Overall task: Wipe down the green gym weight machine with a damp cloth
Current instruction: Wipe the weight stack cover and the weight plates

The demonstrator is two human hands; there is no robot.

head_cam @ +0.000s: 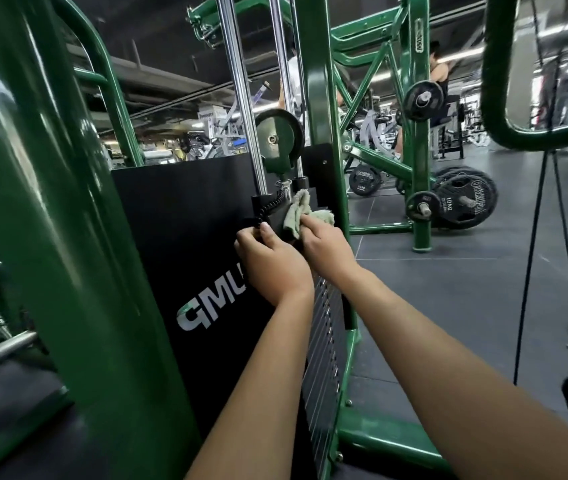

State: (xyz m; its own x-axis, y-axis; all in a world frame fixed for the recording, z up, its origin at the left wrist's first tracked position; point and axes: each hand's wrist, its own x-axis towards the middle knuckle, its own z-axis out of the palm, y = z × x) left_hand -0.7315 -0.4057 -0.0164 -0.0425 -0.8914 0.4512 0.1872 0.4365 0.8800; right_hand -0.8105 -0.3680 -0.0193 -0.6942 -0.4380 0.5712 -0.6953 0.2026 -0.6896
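Observation:
The green weight machine fills the left and middle: a thick green upright [50, 220], a black shroud [185, 237] with silver lettering, and the black weight stack [324, 341] between chrome guide rods [241, 98]. My right hand [324, 247] grips a crumpled pale green cloth [298, 213] against the top weight plate. My left hand [268, 254] grips the black coiled cord [268, 209] of the selector pin at the shroud's edge, thumb pointing up. A green pulley housing [277, 140] hangs just above the cloth.
A second green plate-loaded machine [417, 133] stands behind, with black weight plates [462, 199] on its pegs and the floor. A person exercises at the back right [438, 74]. A green curved bar [497, 98] and black cables [535, 237] hang at right. Dark rubber flooring lies between.

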